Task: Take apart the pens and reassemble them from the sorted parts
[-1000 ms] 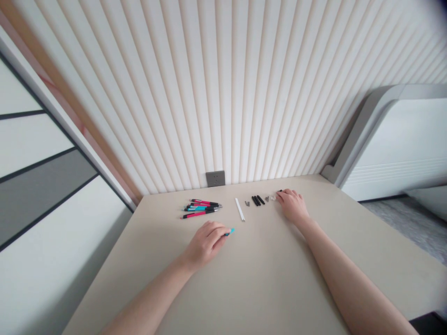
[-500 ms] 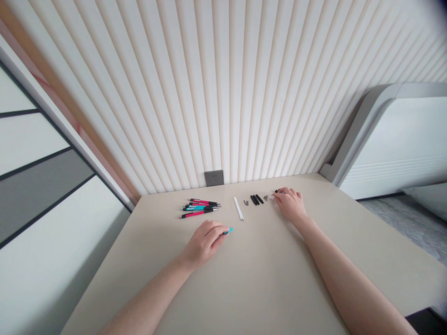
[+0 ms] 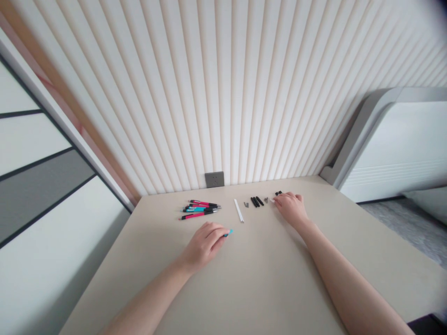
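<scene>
My left hand [image 3: 205, 246] is closed around a blue pen barrel [image 3: 229, 232], whose bright end pokes out past the fingertips; the rest is hidden in the palm. Farther right, my right hand [image 3: 291, 208] rests low on the table with its fingers together. Small white pieces [image 3: 272, 200] lie at its fingertips, and whether one is pinched I cannot make out. Just beyond its knuckles are small black parts [image 3: 278, 192]. To its left come small grey metal pieces [image 3: 266, 200], several black pen grips [image 3: 257, 201], more grey pieces [image 3: 246, 204] and thin white refills [image 3: 239, 211].
A cluster of red and blue pens [image 3: 199, 215] lies on the left part of the beige table [image 3: 251, 288]. Behind the table rises a ribbed white wall with a dark socket [image 3: 214, 179]. A bed headboard [image 3: 394, 139] stands at the right.
My right hand has shifted slightly, showing more of the small black parts behind it. My left hand keeps its hold on the blue barrel, almost unmoved.
</scene>
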The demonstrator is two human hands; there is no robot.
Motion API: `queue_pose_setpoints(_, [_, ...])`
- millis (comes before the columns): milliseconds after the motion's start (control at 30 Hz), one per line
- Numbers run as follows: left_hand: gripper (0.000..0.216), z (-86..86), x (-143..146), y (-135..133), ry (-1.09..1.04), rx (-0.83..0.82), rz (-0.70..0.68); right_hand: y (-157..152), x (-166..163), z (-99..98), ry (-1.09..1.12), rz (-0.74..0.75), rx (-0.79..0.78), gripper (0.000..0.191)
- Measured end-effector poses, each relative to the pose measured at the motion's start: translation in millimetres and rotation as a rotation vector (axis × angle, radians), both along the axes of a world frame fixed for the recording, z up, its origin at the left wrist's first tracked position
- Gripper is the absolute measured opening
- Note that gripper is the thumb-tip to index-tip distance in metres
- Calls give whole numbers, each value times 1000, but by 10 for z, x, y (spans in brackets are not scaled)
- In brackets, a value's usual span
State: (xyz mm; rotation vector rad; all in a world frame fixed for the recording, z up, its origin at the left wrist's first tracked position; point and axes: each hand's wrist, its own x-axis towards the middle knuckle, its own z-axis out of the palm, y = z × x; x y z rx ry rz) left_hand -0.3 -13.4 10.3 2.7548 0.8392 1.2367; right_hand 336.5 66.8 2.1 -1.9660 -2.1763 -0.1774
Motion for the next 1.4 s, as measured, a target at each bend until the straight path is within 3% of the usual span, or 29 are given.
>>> queue_pose_setpoints(1400, [26, -28, -19, 4, 41, -32, -14, 139, 66, -159, 56, 100, 56, 28])
